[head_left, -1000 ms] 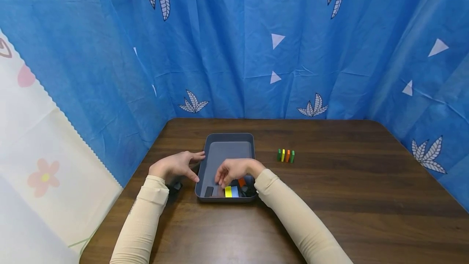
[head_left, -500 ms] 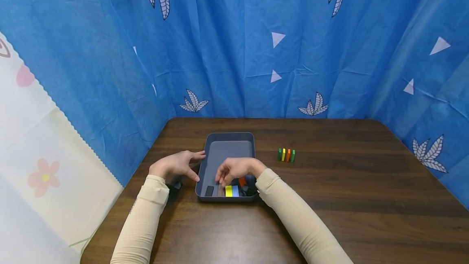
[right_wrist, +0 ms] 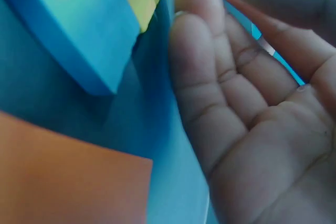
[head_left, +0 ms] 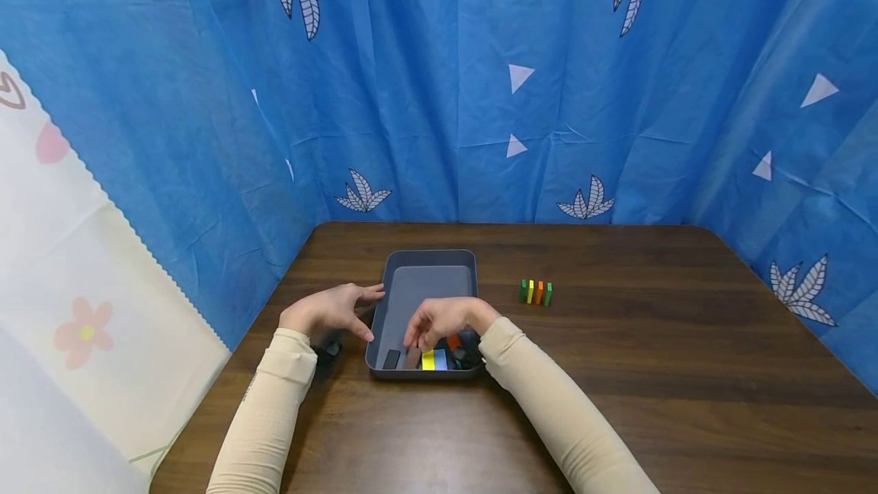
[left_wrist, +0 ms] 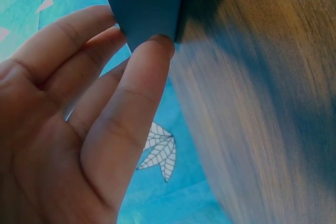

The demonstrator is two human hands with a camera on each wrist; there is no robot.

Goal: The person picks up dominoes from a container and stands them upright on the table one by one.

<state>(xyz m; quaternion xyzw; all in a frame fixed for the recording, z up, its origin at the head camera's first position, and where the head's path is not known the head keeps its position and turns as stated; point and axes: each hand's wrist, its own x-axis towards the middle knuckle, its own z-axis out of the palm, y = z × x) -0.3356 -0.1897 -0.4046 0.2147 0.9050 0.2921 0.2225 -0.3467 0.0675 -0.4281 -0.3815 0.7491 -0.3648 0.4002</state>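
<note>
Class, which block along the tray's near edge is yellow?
The yellow block, with the brown block on its left and the light blue block on its right. Its bright colour sets it apart from these and from the black block farther left.

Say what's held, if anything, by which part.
The left hand holds nothing, just touching the tray. The right hand is at the far end of the brown block; any grip is unclear.

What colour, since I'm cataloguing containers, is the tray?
The tray is dark grey, seen best in the head view.
</note>
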